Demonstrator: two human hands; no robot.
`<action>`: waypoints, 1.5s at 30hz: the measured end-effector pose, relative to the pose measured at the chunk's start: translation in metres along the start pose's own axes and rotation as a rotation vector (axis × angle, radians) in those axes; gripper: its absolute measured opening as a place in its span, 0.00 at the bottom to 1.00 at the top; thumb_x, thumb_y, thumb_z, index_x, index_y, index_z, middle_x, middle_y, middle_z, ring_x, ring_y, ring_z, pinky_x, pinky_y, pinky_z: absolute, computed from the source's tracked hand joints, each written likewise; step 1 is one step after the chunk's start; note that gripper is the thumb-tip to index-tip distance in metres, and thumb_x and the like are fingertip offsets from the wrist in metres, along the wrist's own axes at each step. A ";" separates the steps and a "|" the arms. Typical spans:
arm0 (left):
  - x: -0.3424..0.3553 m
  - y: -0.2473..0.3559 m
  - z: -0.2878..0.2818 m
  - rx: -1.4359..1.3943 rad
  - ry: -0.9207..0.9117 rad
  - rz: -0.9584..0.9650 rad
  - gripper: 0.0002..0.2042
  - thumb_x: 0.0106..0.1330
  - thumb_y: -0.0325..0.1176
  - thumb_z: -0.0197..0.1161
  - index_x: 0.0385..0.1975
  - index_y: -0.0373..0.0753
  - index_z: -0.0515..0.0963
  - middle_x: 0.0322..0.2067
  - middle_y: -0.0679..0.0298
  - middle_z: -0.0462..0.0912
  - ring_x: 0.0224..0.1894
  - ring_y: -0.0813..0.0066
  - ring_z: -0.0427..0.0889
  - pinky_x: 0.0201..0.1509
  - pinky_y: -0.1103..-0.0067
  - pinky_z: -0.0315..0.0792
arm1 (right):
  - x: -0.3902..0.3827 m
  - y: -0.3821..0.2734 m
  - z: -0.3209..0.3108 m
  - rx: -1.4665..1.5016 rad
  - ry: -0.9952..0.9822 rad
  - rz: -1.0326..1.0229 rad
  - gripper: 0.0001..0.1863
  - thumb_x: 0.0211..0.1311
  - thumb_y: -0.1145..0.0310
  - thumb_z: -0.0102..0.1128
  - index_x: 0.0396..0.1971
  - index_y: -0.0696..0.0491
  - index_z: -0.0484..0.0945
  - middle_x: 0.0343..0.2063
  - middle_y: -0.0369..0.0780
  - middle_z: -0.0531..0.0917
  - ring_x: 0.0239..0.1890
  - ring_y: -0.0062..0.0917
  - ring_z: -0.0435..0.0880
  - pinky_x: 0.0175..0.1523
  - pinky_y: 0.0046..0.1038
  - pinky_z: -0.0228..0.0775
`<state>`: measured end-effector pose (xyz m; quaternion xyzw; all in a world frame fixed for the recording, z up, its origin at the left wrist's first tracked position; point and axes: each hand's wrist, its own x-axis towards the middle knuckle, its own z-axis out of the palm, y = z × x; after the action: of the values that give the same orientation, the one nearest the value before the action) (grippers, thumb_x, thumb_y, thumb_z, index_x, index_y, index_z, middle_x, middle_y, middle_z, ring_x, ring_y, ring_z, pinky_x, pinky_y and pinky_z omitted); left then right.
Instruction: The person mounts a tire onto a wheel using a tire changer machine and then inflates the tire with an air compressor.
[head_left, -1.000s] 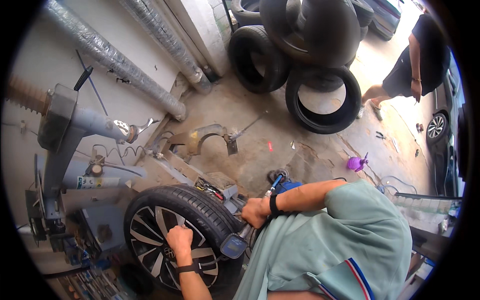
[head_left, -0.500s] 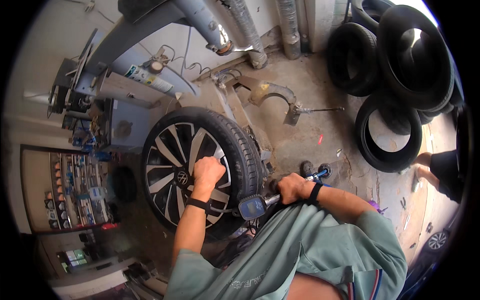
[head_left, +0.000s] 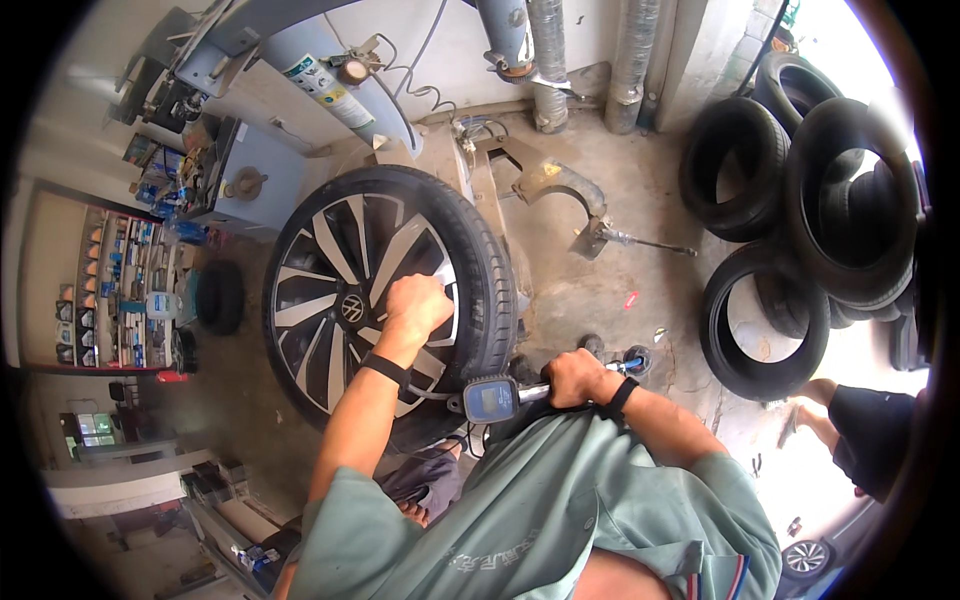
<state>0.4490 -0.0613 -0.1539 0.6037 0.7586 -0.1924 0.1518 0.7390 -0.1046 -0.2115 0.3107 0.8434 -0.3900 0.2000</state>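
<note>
A wheel (head_left: pixel 352 308) with a black tire and black-and-silver spokes stands in front of me against a machine. My left hand (head_left: pixel 418 308) is closed in a fist over the spokes near the rim; whatever its fingers hold is hidden. Right of the wheel, my right hand (head_left: pixel 580 378) wraps around the metal handle of a tire inflator, whose blue-grey gauge (head_left: pixel 491 400) has a small screen. From the gauge a thin hose (head_left: pixel 428 394) runs left and passes behind my left forearm. A blue air fitting (head_left: pixel 625 366) shows beyond my right hand.
Used tires (head_left: pixel 765 320) are piled at the right, with a person's leg (head_left: pixel 818 408) beside them. A metal machine arm (head_left: pixel 570 190) lies low beyond the wheel. A grey cabinet (head_left: pixel 255 165) and stocked shelves (head_left: pixel 125 285) are at the left.
The view has shifted, so the wheel and shelves sit further left and the tire pile lower. Both hands keep the same closed grips, the left over the wheel and the right around the inflator.
</note>
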 end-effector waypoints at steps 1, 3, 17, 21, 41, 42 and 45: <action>0.001 0.001 0.002 -0.007 0.001 0.004 0.13 0.57 0.36 0.58 0.34 0.41 0.88 0.35 0.53 0.88 0.40 0.54 0.87 0.46 0.66 0.80 | -0.001 0.000 0.000 0.003 0.001 0.000 0.15 0.49 0.62 0.55 0.30 0.54 0.86 0.33 0.50 0.86 0.42 0.44 0.86 0.50 0.40 0.77; -0.001 0.001 0.001 -0.019 0.009 0.022 0.17 0.66 0.39 0.53 0.31 0.35 0.87 0.33 0.48 0.86 0.39 0.50 0.86 0.48 0.65 0.78 | -0.001 0.000 -0.001 0.004 -0.002 0.007 0.16 0.49 0.62 0.55 0.30 0.54 0.86 0.34 0.51 0.86 0.42 0.44 0.86 0.50 0.40 0.77; -0.003 -0.009 -0.001 -0.035 0.063 0.034 0.16 0.64 0.39 0.55 0.29 0.35 0.87 0.32 0.46 0.86 0.39 0.49 0.86 0.47 0.63 0.78 | 0.004 -0.007 0.004 0.009 0.042 -0.007 0.16 0.50 0.59 0.56 0.28 0.54 0.86 0.33 0.50 0.86 0.42 0.43 0.86 0.49 0.40 0.78; 0.006 0.000 0.004 0.093 0.131 0.119 0.12 0.54 0.37 0.57 0.26 0.39 0.87 0.31 0.51 0.87 0.37 0.52 0.87 0.43 0.65 0.80 | -0.010 -0.004 0.000 0.080 0.082 0.022 0.15 0.49 0.61 0.57 0.28 0.55 0.87 0.33 0.50 0.86 0.42 0.43 0.86 0.49 0.40 0.78; -0.001 -0.003 -0.002 0.049 0.046 0.022 0.17 0.64 0.38 0.53 0.35 0.33 0.86 0.38 0.44 0.85 0.43 0.46 0.85 0.49 0.62 0.77 | 0.000 -0.005 -0.015 0.070 -0.028 -0.058 0.17 0.51 0.59 0.60 0.37 0.54 0.84 0.34 0.52 0.86 0.42 0.47 0.85 0.48 0.43 0.76; 0.000 -0.008 0.003 0.025 0.033 0.014 0.17 0.64 0.38 0.53 0.35 0.33 0.86 0.38 0.45 0.85 0.43 0.45 0.85 0.50 0.62 0.77 | -0.002 -0.004 -0.018 0.159 -0.025 -0.123 0.18 0.53 0.58 0.61 0.39 0.55 0.83 0.35 0.52 0.85 0.43 0.48 0.84 0.48 0.44 0.75; -0.002 -0.010 0.008 -0.019 0.021 -0.009 0.16 0.63 0.37 0.53 0.36 0.33 0.86 0.38 0.46 0.85 0.43 0.45 0.85 0.49 0.62 0.78 | -0.003 -0.002 -0.019 0.177 -0.124 -0.134 0.21 0.54 0.57 0.65 0.43 0.56 0.81 0.36 0.53 0.85 0.44 0.49 0.83 0.48 0.45 0.74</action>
<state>0.4394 -0.0693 -0.1591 0.6006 0.7648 -0.1794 0.1487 0.7380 -0.0920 -0.1968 0.2452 0.8105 -0.4941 0.1971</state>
